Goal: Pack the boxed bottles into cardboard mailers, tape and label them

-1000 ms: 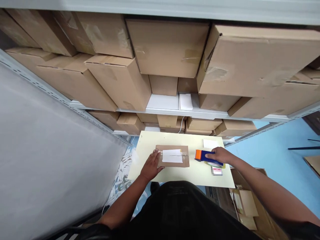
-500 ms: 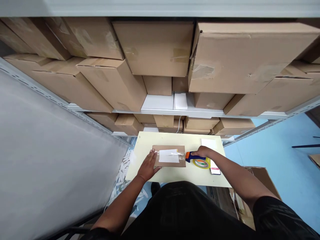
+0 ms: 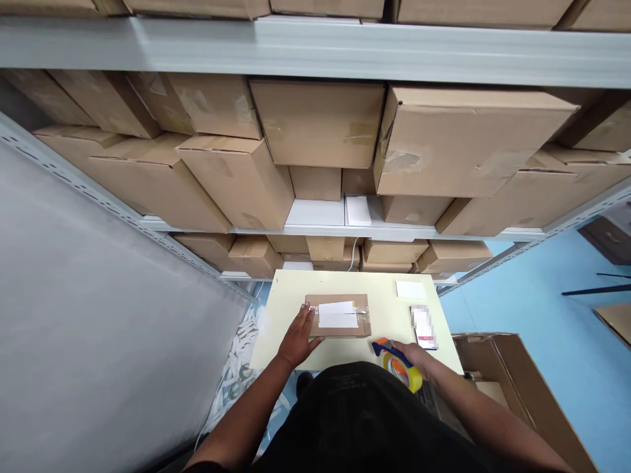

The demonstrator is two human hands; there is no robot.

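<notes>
Cardboard parcel (image 3: 340,332), flat, brown, white-labelled; left grip (image 3: 297,338) spread against it, right grip (image 3: 417,353) clasping tape dispenser (image 3: 397,369).

We see a brown box (image 3: 338,333), white label (image 3: 338,315), blue-and-orange dispenser (image 3: 393,353), yellow tape (image 3: 416,381), pale yellow table (image 3: 385,309), our black shirt (image 3: 355,420) and light blue floor (image 3: 532,289)

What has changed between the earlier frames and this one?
The right hand, still gripping the blue-and-orange tape dispenser, has drawn back from the right end of the brown cardboard box toward the person's body, uncovering the white-screened phone. Nothing was let go. The left hand stays on the box's left end, and the box looks unmoved.
</notes>
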